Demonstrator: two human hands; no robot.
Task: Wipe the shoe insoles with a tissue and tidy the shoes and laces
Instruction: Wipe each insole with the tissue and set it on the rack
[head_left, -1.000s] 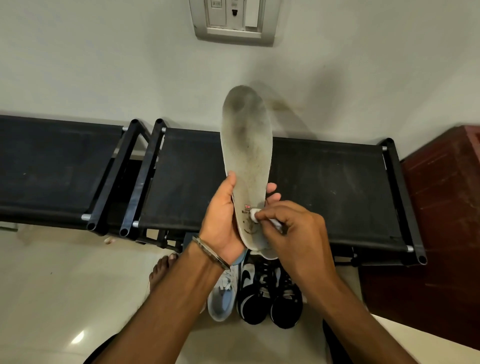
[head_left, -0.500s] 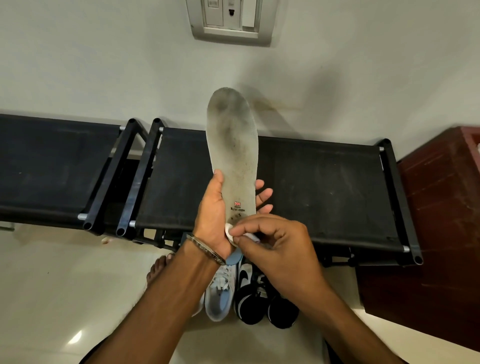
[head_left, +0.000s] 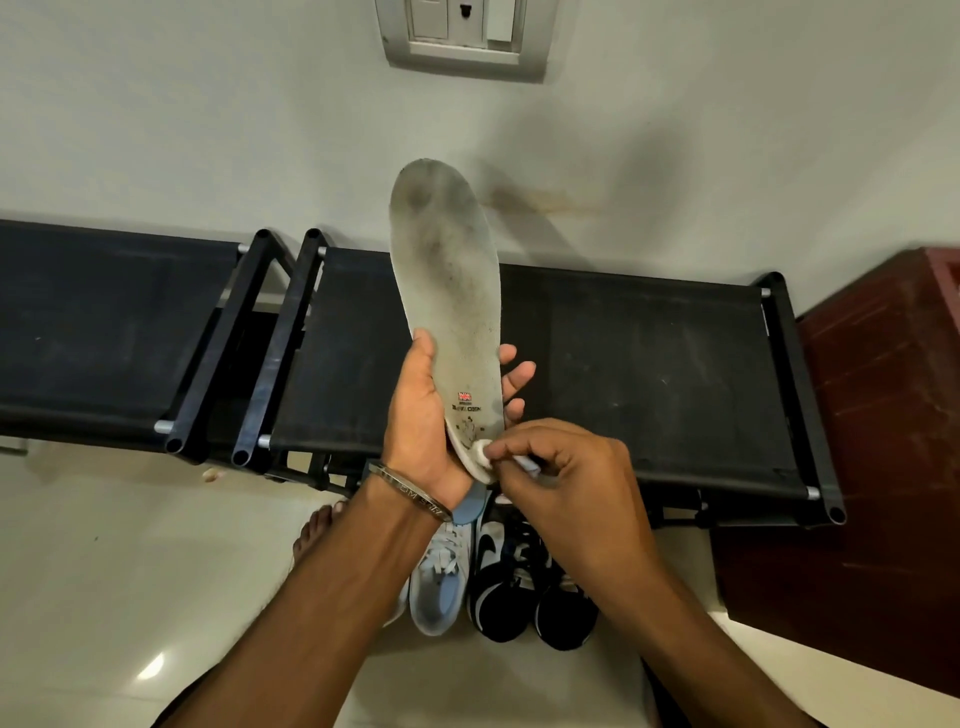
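A grey, dirt-stained insole (head_left: 447, 291) stands upright in front of me, toe end up, with a small flag logo near its heel. My left hand (head_left: 423, 415) grips it around the heel end, thumb on the left edge and fingertips showing past the right edge. My right hand (head_left: 566, 483) pinches a small white tissue (head_left: 483, 451) and presses it against the insole's heel. On the floor below stand a light blue and white sneaker (head_left: 441, 577) and a pair of black and white sneakers (head_left: 524, 582), partly hidden by my arms.
Two black fabric shoe racks (head_left: 649, 364) line the wall behind the insole. A dark red cabinet (head_left: 883, 441) stands at the right. My bare foot (head_left: 314, 525) rests on the pale tiled floor left of the sneakers. A switch plate (head_left: 462, 36) is on the wall.
The tissue in my right hand has moved down the insole from near the logo to the heel end. The insole has shifted slightly in my left hand.
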